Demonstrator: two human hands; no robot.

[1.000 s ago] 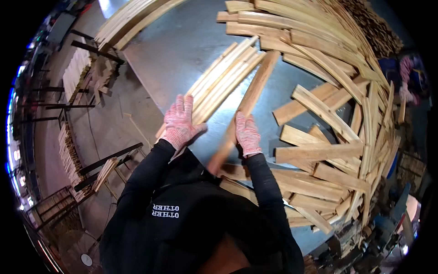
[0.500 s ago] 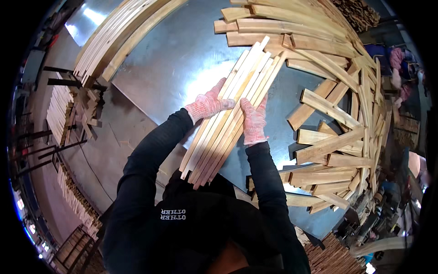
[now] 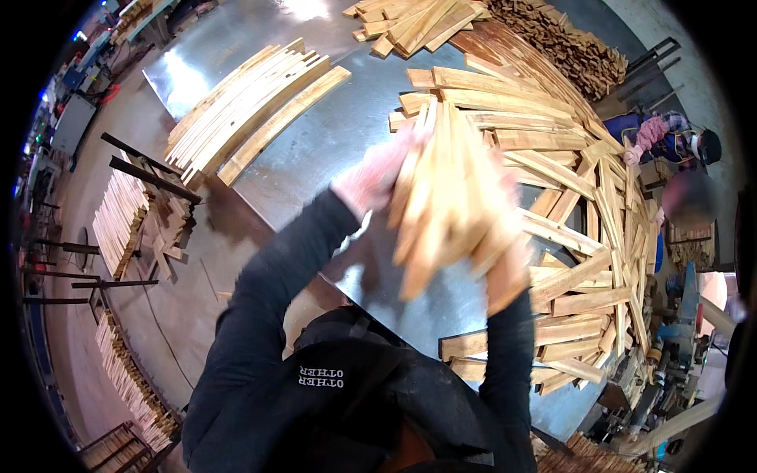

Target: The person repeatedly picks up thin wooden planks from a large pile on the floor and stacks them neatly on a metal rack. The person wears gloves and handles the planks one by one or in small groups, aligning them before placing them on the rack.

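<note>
One fanned bundle of wooden slats (image 3: 445, 197), held over the metal worktop (image 3: 307, 150), clamped between the motion-blurred gloved left hand (image 3: 380, 175) and right hand (image 3: 512, 240). Worktop edge: diagonal, passing beneath the left forearm (image 3: 296, 248), with a band of metal surface between bundle and slat stack (image 3: 244, 114) at left. Loose boards (image 3: 579, 280), right: heaped at crossing angles, near the right hand.

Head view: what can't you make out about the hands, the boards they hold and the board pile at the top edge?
All in the head view:
Left hand: motion blur hides the exact finger placement.
Right hand: motion blur smears its outline into the held boards.
Held boards: blur and overlap prevent an exact count.
Board pile: cut off by the top edge.
</note>
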